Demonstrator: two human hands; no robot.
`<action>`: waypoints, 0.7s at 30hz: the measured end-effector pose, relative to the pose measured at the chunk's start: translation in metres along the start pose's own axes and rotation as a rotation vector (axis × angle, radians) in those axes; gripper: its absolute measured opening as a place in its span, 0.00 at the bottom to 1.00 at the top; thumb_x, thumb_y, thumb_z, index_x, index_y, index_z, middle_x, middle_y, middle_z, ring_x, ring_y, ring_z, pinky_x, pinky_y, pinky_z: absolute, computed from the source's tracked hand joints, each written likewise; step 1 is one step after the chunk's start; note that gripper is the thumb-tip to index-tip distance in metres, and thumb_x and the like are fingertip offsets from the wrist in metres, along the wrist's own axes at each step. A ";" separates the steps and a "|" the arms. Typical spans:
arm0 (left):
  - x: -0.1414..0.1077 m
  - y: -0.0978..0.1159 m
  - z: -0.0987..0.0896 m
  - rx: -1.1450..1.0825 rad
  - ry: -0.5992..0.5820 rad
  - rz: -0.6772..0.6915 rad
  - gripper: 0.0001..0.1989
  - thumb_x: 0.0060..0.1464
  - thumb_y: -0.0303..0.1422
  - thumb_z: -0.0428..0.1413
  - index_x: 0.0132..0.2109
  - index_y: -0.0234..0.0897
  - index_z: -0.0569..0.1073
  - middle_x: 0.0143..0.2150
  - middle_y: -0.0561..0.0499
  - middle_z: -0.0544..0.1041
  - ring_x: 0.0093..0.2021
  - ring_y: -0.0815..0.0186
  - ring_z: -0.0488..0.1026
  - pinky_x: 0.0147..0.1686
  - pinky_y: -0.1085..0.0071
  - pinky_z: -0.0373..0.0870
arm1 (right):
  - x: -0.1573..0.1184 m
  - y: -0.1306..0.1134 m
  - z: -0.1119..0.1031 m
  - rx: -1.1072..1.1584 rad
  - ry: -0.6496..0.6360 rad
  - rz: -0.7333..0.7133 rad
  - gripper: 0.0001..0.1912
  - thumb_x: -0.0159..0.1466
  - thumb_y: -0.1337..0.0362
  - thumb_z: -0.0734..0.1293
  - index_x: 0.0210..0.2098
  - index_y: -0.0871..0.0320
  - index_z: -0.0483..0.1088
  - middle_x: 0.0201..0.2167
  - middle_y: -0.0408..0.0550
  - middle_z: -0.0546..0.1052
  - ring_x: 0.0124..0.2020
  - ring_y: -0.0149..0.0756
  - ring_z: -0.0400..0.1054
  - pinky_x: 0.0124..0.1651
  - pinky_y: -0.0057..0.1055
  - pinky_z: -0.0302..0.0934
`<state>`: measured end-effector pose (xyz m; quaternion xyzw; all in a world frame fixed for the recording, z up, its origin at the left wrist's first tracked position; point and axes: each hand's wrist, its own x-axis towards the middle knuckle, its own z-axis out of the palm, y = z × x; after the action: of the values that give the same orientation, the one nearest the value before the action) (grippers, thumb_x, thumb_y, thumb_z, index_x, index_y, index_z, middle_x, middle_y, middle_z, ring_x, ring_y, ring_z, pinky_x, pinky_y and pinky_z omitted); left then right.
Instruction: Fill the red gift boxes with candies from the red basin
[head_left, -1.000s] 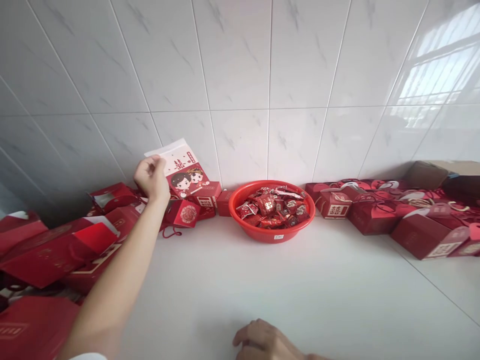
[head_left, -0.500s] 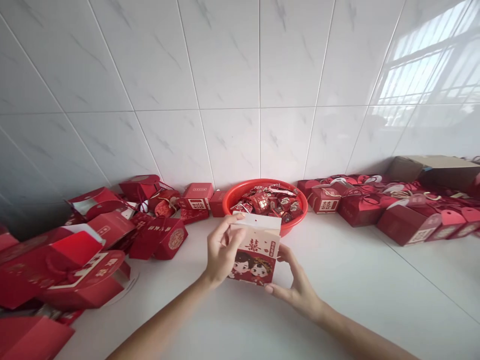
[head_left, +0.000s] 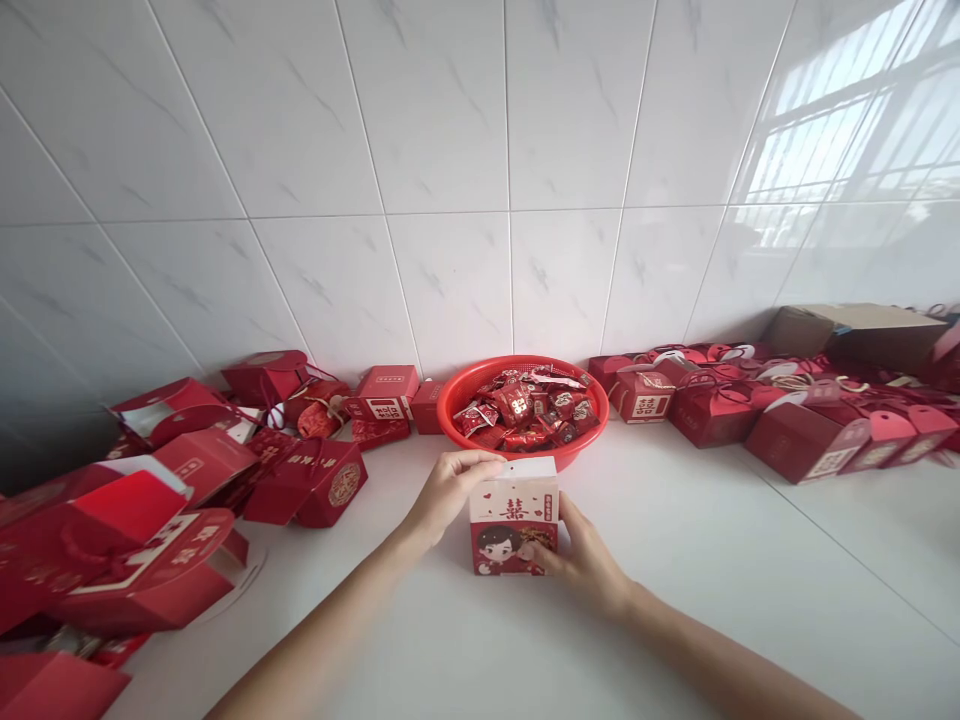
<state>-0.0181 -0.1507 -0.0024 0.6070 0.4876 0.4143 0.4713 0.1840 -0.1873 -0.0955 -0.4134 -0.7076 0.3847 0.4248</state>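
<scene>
In the head view a small red and cream paper gift box point(head_left: 495, 508) stands upright on the white table in front of me. Red characters and a cartoon face are printed on its front, and a pale flap tops it. My left hand point(head_left: 448, 500) pinches the upper left edge at the flap, some of its fingers hidden behind the box. The lower right side is held by my right hand point(head_left: 585, 565), its thumb across the front over part of the print. Just behind the box sits a red plastic basket point(head_left: 450, 415) of red-wrapped sweets point(head_left: 517, 400).
Several red gift boxes point(head_left: 315, 490) lie jumbled on the left, some with open tops. On the right, rows of closed red boxes point(head_left: 802, 440) with handles line the tiled wall point(head_left: 450, 280). A brown cardboard box point(head_left: 862, 330) stands at the far right.
The gift box has come down and now stands upright on the table, where before it was tilted and higher. My right thumb has moved onto its front. The view has shifted slightly.
</scene>
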 end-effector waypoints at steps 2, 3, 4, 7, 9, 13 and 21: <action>0.000 0.003 0.000 -0.015 -0.001 0.000 0.15 0.47 0.45 0.62 0.36 0.38 0.82 0.38 0.48 0.84 0.43 0.54 0.78 0.43 0.63 0.72 | 0.000 -0.002 -0.002 -0.010 -0.012 -0.045 0.27 0.64 0.51 0.70 0.56 0.58 0.64 0.53 0.57 0.75 0.52 0.48 0.70 0.53 0.45 0.66; 0.000 0.005 -0.001 -0.026 -0.001 0.006 0.16 0.47 0.45 0.62 0.37 0.38 0.82 0.40 0.48 0.84 0.44 0.54 0.78 0.44 0.64 0.72 | 0.000 -0.003 -0.004 -0.020 -0.011 -0.080 0.27 0.64 0.50 0.69 0.56 0.58 0.64 0.53 0.57 0.75 0.52 0.47 0.71 0.53 0.44 0.67; -0.001 0.007 -0.001 -0.035 -0.006 0.014 0.17 0.47 0.45 0.62 0.39 0.38 0.81 0.42 0.47 0.84 0.46 0.53 0.78 0.44 0.64 0.72 | 0.000 -0.004 -0.005 -0.032 -0.002 -0.119 0.26 0.65 0.49 0.67 0.56 0.58 0.64 0.52 0.57 0.75 0.51 0.46 0.71 0.53 0.43 0.67; -0.002 0.015 -0.007 -0.049 -0.013 0.078 0.21 0.51 0.49 0.60 0.45 0.38 0.80 0.45 0.45 0.83 0.49 0.53 0.77 0.46 0.63 0.72 | 0.000 -0.008 -0.013 -0.072 0.084 -0.215 0.20 0.71 0.50 0.59 0.53 0.57 0.66 0.49 0.54 0.77 0.48 0.43 0.71 0.51 0.40 0.67; -0.001 0.019 -0.015 -0.085 -0.006 0.136 0.24 0.54 0.51 0.58 0.47 0.36 0.80 0.44 0.43 0.83 0.49 0.53 0.77 0.48 0.62 0.72 | 0.002 -0.013 -0.021 -0.098 0.194 -0.262 0.17 0.73 0.53 0.56 0.49 0.56 0.69 0.44 0.52 0.78 0.45 0.40 0.72 0.48 0.38 0.68; 0.017 0.028 -0.030 -0.167 0.002 0.204 0.22 0.52 0.51 0.59 0.41 0.35 0.80 0.43 0.43 0.83 0.44 0.55 0.79 0.50 0.59 0.73 | 0.030 -0.023 -0.052 -0.233 0.395 -0.375 0.12 0.72 0.58 0.59 0.40 0.55 0.72 0.43 0.53 0.78 0.45 0.42 0.73 0.48 0.40 0.68; 0.086 0.014 -0.019 0.086 -0.123 0.250 0.16 0.46 0.43 0.62 0.39 0.37 0.81 0.45 0.45 0.83 0.47 0.56 0.78 0.53 0.59 0.72 | 0.134 -0.032 -0.093 -0.739 0.345 -0.166 0.13 0.61 0.69 0.65 0.39 0.54 0.81 0.58 0.55 0.74 0.62 0.55 0.63 0.62 0.56 0.57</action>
<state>-0.0185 -0.0637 0.0189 0.7069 0.3956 0.4106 0.4185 0.2211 -0.0586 0.0027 -0.5379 -0.7475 -0.0055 0.3897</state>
